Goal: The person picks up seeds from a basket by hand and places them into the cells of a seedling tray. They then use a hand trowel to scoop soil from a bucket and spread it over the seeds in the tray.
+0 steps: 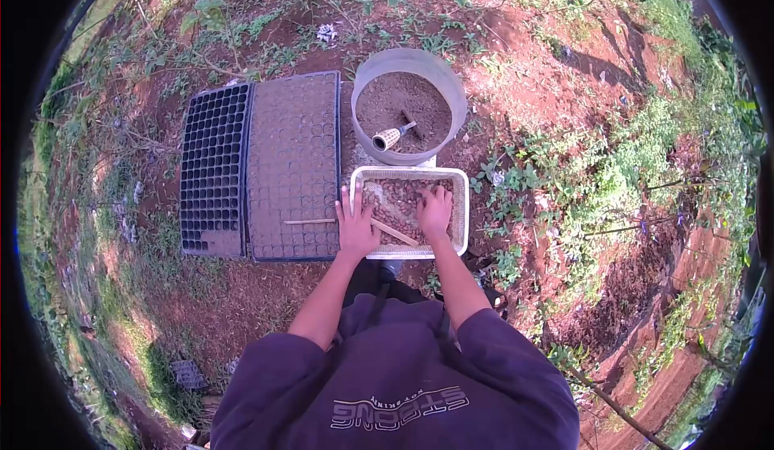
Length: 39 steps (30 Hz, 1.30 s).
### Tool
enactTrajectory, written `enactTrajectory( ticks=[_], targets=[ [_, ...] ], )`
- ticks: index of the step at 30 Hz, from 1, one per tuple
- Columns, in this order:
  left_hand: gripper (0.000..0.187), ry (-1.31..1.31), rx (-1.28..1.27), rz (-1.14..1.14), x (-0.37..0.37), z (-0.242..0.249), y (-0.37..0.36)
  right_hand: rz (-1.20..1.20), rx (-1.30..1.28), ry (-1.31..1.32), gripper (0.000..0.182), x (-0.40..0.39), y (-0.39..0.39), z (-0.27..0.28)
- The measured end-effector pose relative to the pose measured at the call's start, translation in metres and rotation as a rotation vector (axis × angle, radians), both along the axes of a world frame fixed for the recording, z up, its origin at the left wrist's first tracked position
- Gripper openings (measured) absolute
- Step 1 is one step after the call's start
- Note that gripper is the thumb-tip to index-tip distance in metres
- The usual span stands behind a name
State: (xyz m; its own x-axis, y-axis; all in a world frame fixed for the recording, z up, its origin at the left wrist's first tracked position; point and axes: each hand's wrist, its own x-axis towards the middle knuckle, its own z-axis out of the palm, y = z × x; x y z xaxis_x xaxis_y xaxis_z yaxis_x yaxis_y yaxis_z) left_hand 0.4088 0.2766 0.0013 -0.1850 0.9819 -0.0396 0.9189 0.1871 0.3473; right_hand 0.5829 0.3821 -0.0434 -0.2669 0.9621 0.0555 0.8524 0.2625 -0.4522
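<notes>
A white rectangular tray [461, 208] holds many small reddish-brown pieces [395, 200]. My left hand [355, 226] lies over the tray's left side with its fingers spread. Beside it, a thin light wooden stick [395, 232] slants across the tray's lower part. Over the right half of the tray is my right hand [434, 211], fingers apart, their tips touching the pieces. Left of my left hand, a soil-filled seedling tray [290, 160] has another thin stick [310, 222] lying on it.
A black seedling tray [211, 168], mostly with empty cells, stands at the far left. Behind the white tray, a round metal container [453, 99] holds soil and a trowel with a patterned handle [387, 138]. Weeds and reddish ground surround everything.
</notes>
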Motion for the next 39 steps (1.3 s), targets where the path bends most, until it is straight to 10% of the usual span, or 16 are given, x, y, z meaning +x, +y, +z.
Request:
enactTrajectory(
  ticks=[28, 39],
  targets=[
    [0.052, -0.011, 0.013, 0.020, 0.002, 0.000, 0.000, 0.018, 0.066, 0.107, 0.016, -0.020, 0.014, -0.004],
    [0.044, -0.199, 0.093, 0.009, -0.009, 0.015, -0.014, -0.126, -0.114, 0.704, 0.025, -0.036, -0.032, 0.036]
  ],
)
